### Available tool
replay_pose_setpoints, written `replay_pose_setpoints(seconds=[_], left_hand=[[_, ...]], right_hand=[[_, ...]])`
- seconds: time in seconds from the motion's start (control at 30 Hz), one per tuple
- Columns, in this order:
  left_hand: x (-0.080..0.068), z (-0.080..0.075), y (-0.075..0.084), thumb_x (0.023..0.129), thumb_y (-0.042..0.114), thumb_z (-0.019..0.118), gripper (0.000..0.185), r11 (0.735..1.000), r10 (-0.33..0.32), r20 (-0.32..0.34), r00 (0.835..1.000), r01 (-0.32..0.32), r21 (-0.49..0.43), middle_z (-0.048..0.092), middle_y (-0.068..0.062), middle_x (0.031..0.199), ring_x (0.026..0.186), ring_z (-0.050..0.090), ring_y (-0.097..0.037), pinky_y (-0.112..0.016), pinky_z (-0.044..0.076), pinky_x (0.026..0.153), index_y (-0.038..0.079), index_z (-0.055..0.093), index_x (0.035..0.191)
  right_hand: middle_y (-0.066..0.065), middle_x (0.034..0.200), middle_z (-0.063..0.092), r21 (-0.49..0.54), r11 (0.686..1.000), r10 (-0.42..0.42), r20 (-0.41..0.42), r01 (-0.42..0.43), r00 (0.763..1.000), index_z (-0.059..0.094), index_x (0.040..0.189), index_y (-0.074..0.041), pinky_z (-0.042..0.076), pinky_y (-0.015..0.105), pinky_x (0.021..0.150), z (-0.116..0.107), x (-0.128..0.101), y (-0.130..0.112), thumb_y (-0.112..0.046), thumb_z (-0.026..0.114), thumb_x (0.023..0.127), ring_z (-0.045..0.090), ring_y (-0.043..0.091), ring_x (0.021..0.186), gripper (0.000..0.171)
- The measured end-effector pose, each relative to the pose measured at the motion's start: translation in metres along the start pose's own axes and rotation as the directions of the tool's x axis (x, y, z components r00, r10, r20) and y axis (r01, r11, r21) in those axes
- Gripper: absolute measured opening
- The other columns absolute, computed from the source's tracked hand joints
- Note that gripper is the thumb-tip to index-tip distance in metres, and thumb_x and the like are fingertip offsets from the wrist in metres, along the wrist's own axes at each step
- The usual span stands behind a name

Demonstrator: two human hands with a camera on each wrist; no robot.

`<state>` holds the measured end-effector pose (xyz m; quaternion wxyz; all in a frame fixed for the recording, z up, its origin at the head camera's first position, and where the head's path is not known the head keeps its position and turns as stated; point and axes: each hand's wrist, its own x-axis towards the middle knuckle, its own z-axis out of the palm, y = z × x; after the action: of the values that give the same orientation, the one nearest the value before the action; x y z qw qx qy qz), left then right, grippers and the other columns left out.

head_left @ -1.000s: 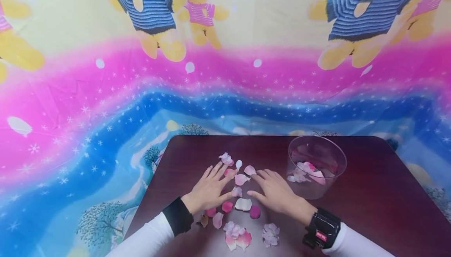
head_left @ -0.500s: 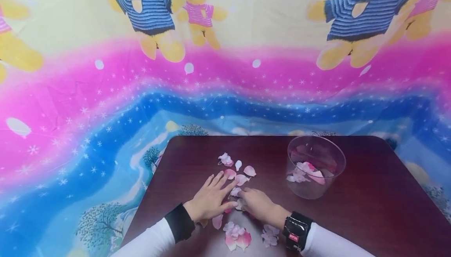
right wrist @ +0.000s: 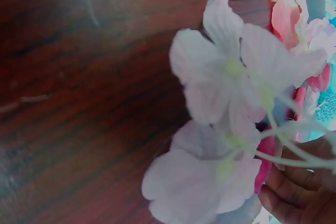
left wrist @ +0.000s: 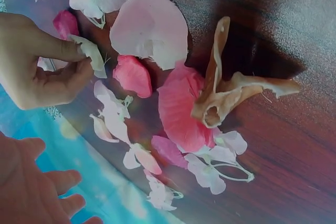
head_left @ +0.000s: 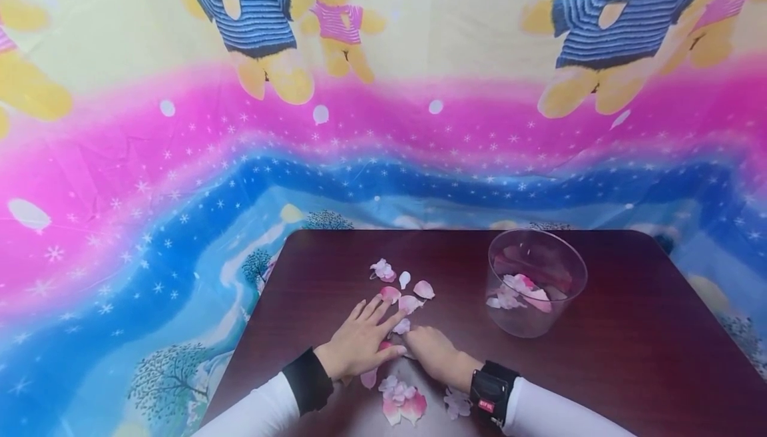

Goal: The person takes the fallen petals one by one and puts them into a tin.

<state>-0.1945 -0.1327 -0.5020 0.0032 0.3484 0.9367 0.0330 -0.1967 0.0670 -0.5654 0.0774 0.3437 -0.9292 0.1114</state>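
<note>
Pink and white fabric petals (head_left: 410,304) lie scattered on the dark wooden table (head_left: 629,330). My left hand (head_left: 359,340) rests flat among them with straight, spread fingers. Right beside it, my right hand (head_left: 428,350) has its fingers curled. In the left wrist view the right hand (left wrist: 37,61) pinches a pale petal (left wrist: 90,53) between thumb and finger, with a dark pink petal (left wrist: 132,74) and a big pink one (left wrist: 181,106) close by. The right wrist view is filled by a blurred white blossom (right wrist: 231,103); curled fingers (right wrist: 291,198) show at its lower right.
A clear round plastic container (head_left: 536,250) with a few petals inside stands to the right of my hands. More blossoms (head_left: 401,400) lie near the table's front edge. A bright bear-print cloth (head_left: 383,124) hangs behind and to the left.
My right hand has moved left and back towards me, curling its fingers onto a petal beside the left hand. The left hand has slid back a little.
</note>
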Motion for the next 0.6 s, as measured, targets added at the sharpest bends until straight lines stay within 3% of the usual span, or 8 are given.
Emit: replay_pose_setpoints(seconds=[0.27, 0.47, 0.6], left_hand=[[0.000, 0.003, 0.001, 0.100, 0.066, 0.041, 0.070, 1.000, -0.017, 0.023, 1.000, 0.017, 0.007, 0.036, -0.010, 0.164, 0.154, 0.030, -0.034, -0.057, 0.030, 0.121, 0.027, 0.037, 0.158], [0.000, 0.007, -0.002, 0.100, 0.068, 0.034, 0.070, 1.000, 0.007, -0.016, 1.000, -0.007, 0.019, 0.037, -0.011, 0.163, 0.152, 0.032, -0.036, -0.058, 0.032, 0.120, 0.028, 0.035, 0.158], [-0.001, 0.003, -0.001, 0.101, 0.067, 0.037, 0.070, 1.000, 0.010, -0.023, 1.000, -0.009, 0.024, 0.039, -0.012, 0.162, 0.152, 0.033, -0.037, -0.059, 0.033, 0.119, 0.025, 0.038, 0.157]], right_hand=[[0.001, 0.076, 0.067, 0.026, 1.000, -0.004, -0.011, 0.004, 1.000, 0.064, 0.079, -0.015, 0.053, 0.032, 0.058, -0.001, 0.000, 0.002, -0.013, 0.071, 0.085, 0.069, 0.018, 0.071, 0.010], [-0.001, 0.074, 0.064, 0.084, 0.996, 0.007, -0.006, -0.006, 1.000, 0.064, 0.078, -0.015, 0.051, 0.030, 0.057, -0.008, 0.001, 0.006, 0.006, 0.076, 0.068, 0.063, 0.013, 0.067, 0.026], [-0.003, 0.074, 0.062, 0.111, 0.993, 0.031, -0.005, -0.030, 1.000, 0.064, 0.076, -0.015, 0.049, 0.028, 0.057, -0.017, 0.005, 0.009, 0.006, 0.074, 0.068, 0.058, 0.010, 0.065, 0.025]])
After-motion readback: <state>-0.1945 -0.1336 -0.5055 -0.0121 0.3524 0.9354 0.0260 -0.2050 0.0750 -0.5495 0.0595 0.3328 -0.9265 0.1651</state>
